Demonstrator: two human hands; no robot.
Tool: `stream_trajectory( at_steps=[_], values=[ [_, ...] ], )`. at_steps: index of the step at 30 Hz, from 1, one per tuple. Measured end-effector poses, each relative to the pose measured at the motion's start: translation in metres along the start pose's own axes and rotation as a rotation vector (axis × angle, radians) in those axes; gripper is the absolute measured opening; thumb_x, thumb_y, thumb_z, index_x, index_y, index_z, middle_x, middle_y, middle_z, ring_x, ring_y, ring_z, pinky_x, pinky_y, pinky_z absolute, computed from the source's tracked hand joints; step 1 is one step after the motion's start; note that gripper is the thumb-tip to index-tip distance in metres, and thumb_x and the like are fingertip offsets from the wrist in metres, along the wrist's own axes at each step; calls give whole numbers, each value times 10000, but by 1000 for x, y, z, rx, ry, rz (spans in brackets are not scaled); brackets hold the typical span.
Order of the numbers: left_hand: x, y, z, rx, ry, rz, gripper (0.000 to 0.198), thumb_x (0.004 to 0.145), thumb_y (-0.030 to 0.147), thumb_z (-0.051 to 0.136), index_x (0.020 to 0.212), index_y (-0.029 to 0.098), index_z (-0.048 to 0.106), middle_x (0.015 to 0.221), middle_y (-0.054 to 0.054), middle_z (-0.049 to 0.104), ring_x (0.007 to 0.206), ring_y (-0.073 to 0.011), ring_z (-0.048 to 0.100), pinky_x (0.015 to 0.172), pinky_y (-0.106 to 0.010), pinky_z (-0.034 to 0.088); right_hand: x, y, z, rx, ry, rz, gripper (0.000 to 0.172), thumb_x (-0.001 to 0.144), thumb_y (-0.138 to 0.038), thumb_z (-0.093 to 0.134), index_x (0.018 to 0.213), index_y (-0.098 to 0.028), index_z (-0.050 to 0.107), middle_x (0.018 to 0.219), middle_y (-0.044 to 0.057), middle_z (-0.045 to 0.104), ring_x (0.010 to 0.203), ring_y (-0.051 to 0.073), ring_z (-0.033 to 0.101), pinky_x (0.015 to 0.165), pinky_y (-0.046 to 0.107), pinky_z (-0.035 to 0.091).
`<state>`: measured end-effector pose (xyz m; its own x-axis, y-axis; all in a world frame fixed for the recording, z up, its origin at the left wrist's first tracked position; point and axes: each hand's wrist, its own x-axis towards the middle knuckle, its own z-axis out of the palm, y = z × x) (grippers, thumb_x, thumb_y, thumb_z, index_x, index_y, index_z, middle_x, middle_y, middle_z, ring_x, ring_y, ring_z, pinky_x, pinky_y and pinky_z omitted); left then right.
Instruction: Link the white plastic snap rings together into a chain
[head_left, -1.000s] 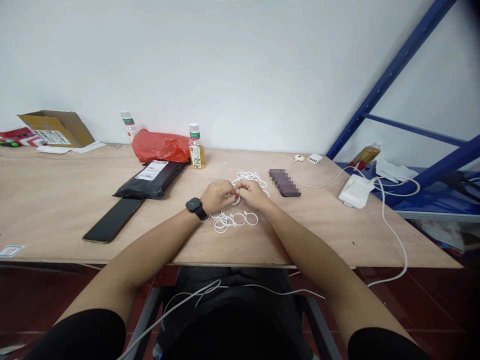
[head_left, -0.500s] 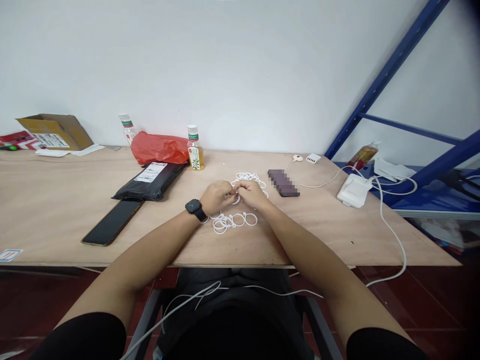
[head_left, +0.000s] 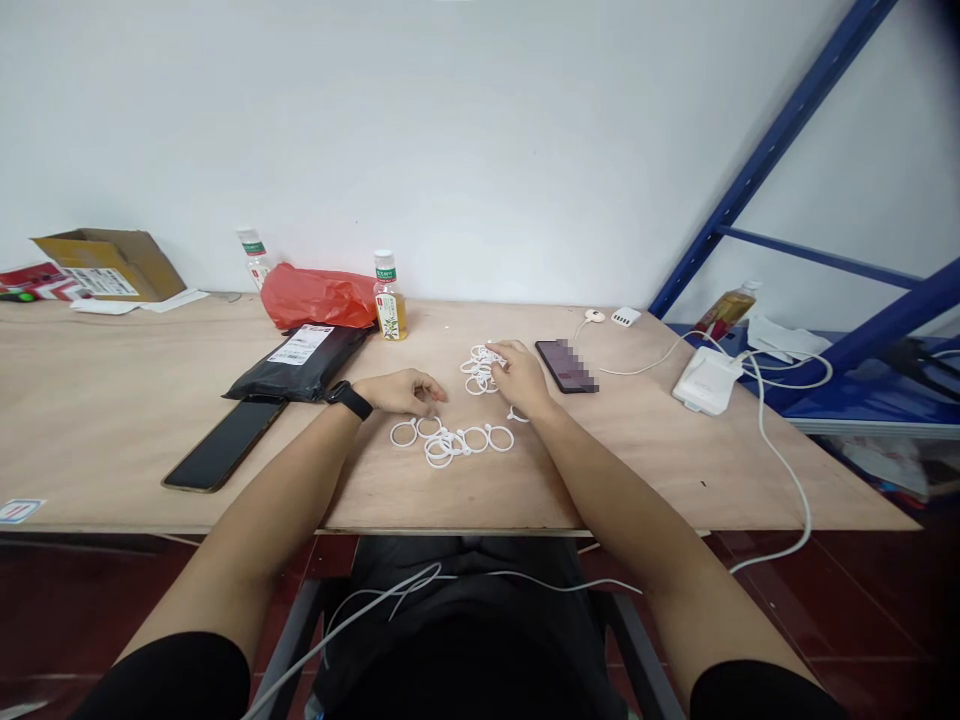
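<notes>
My left hand (head_left: 403,391), a black watch (head_left: 349,400) on its wrist, lies palm down on the wooden table (head_left: 150,420) with loosely bent fingers holding nothing. Just in front of it is a row of linked white plastic rings (head_left: 452,439). My right hand (head_left: 523,378) reaches to a loose pile of white rings (head_left: 480,367), its fingertips curled down and pinching into that pile. One single ring (head_left: 517,414) lies beside my right wrist.
A dark phone (head_left: 566,366) lies right of the pile, another phone (head_left: 225,443) at the left by a black parcel (head_left: 300,359). Behind are a red bag (head_left: 321,296), two bottles (head_left: 389,296), and a cardboard box (head_left: 109,263). A white charger (head_left: 705,380) with cables sits right, near a blue rack (head_left: 787,140).
My hands, which were together working a ring at the middle, have parted. The left dropped to the table by the ring row; the right moved back to the loose pile.
</notes>
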<state>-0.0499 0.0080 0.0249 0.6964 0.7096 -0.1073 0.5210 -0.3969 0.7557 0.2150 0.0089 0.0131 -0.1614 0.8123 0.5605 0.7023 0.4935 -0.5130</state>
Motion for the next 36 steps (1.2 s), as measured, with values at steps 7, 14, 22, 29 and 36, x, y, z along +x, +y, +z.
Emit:
stream_trajectory(
  at_steps=[7,14,22,29,36],
  values=[
    [10,9,16,301,102,53,154,669,248,642,775,150,697,844,-37,665,732,-142,577,672,-220,451,10,11,-20,-81,-244,41,318,735,-67,533,932,-209,740,998,44,724,931,198,643,855,310,488],
    [14,5,19,372,154,69,196,665,154,522,796,155,667,776,-26,667,688,-144,562,637,-227,418,9,17,-48,34,-806,171,326,629,-20,598,864,-205,731,925,7,734,801,151,658,674,217,494],
    [15,6,22,350,166,78,218,765,191,470,790,155,684,708,-13,670,624,-131,553,625,-228,408,4,10,-34,-1,-776,198,189,650,-81,639,801,-187,680,711,-25,666,603,106,569,531,200,404],
    [11,21,30,263,323,160,297,877,346,508,948,140,710,779,-29,701,657,-132,584,630,-229,415,-5,-21,-3,63,-371,-142,140,713,-137,606,788,-198,709,832,12,691,797,152,608,725,251,427],
    [9,30,34,161,442,228,287,877,348,531,843,125,709,728,-21,683,635,-115,561,625,-224,418,-11,-35,4,24,-179,-182,50,763,-199,609,767,-204,658,803,20,683,769,165,600,707,269,415]
  ],
)
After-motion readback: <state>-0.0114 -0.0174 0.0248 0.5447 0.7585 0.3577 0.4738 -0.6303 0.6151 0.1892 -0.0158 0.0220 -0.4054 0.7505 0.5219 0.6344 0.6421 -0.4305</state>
